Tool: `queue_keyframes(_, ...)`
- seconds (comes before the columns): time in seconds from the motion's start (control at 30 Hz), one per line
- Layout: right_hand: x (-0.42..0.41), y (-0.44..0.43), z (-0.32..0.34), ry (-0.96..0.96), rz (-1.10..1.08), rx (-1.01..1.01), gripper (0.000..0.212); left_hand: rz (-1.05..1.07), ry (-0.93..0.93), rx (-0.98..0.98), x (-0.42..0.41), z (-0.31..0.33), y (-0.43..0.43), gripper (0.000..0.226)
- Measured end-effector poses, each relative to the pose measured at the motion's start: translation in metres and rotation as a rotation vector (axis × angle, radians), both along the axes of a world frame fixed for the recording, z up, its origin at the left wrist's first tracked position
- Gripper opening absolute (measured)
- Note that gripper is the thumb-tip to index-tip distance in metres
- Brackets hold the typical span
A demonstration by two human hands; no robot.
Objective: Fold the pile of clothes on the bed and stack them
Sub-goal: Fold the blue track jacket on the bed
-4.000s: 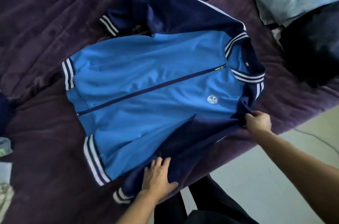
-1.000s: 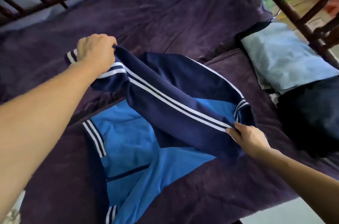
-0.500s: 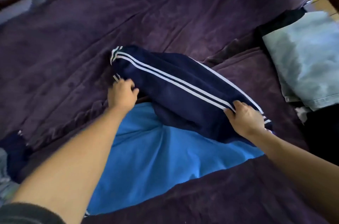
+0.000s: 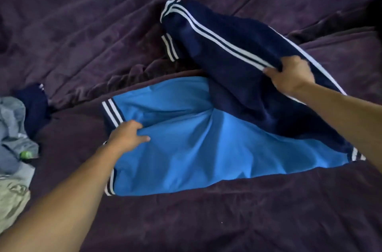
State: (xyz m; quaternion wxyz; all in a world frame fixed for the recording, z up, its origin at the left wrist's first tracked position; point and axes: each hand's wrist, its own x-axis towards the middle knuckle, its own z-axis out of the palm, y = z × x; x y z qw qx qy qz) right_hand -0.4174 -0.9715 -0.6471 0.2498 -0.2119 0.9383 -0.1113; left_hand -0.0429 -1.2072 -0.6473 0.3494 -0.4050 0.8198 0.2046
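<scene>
Track jacket (image 4: 206, 148), half folded on the bed (image 4: 206, 220): my right grip (image 4: 291, 76) holds its navy sleeve (image 4: 217, 30), my left grip (image 4: 128, 136) pinches the blue body; unfolded clothes (image 4: 12, 127) lie at the bed's left edge.

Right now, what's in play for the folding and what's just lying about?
In play: jacket; left hand gripping its body; right hand gripping its sleeve; pile at left, unfolded.
Lying about: green thing by the pile; blanket.
</scene>
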Motion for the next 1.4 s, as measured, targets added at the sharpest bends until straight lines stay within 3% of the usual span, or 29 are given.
queue_keyframes(0.1,-0.035,-0.007,0.033,0.212,-0.019,-0.123,0.045,0.016,0.137,-0.083,0.004,0.026,-0.043,0.037)
queue_keyframes(0.17,-0.061,-0.02,0.047,0.299,-0.007,-0.134,0.045,0.009,0.219,-0.179,-0.001,0.035,-0.074,0.029)
queue_keyframes(0.23,-0.082,-0.032,0.046,0.326,-0.016,-0.109,0.044,0.035,0.217,-0.318,-0.012,0.031,-0.099,0.03)
queue_keyframes(0.3,-0.088,-0.035,0.034,0.284,-0.047,-0.074,0.052,0.158,0.172,-0.462,-0.02,0.017,-0.107,0.048)
queue_keyframes(0.4,-0.067,-0.015,0.013,0.224,-0.036,-0.064,0.067,0.515,0.304,-0.509,-0.016,-0.006,-0.08,0.065)
queue_keyframes(0.5,-0.021,0.039,-0.004,0.248,-0.044,-0.096,0.068,0.791,0.349,-0.457,0.018,-0.027,-0.02,0.07)
queue_keyframes(0.67,0.036,0.128,-0.022,0.351,-0.177,-0.064,0.08,0.932,0.47,-0.423,0.08,-0.036,0.056,0.062)
queue_keyframes(0.8,0.058,0.172,-0.029,0.263,-0.707,-0.045,0.102,1.182,0.33,-0.449,0.103,-0.037,0.08,0.073)
queue_keyframes(0.87,0.068,0.182,-0.034,0.077,-0.969,-0.128,0.101,1.464,0.46,-0.266,0.099,-0.037,0.086,0.07)
queue_keyframes(0.97,0.071,0.184,-0.035,-0.074,-1.177,-0.403,0.074,1.723,0.719,-0.096,0.087,-0.038,0.078,0.052)
queue_keyframes(1.03,0.06,0.187,-0.032,-0.073,-1.226,-0.523,0.054,1.734,0.791,-0.168,0.084,-0.034,0.065,0.035)
queue_keyframes(1.1,0.046,0.197,-0.025,0.016,-1.184,-0.538,0.057,1.705,0.785,-0.286,0.089,-0.03,0.056,0.03)
queue_keyframes(1.2,0.038,0.221,-0.022,0.083,-1.129,-0.442,0.059,1.641,0.573,-0.388,0.107,-0.025,0.058,0.04)
queue_keyframes(1.33,0.044,0.239,-0.03,0.055,-0.89,-0.135,0.068,1.101,0.161,-0.505,0.1,-0.022,0.087,0.058)
queue_keyframes(1.4,0.048,0.235,-0.029,0.103,-0.728,-0.038,0.075,0.777,0.213,-0.6,0.079,-0.018,0.108,0.061)
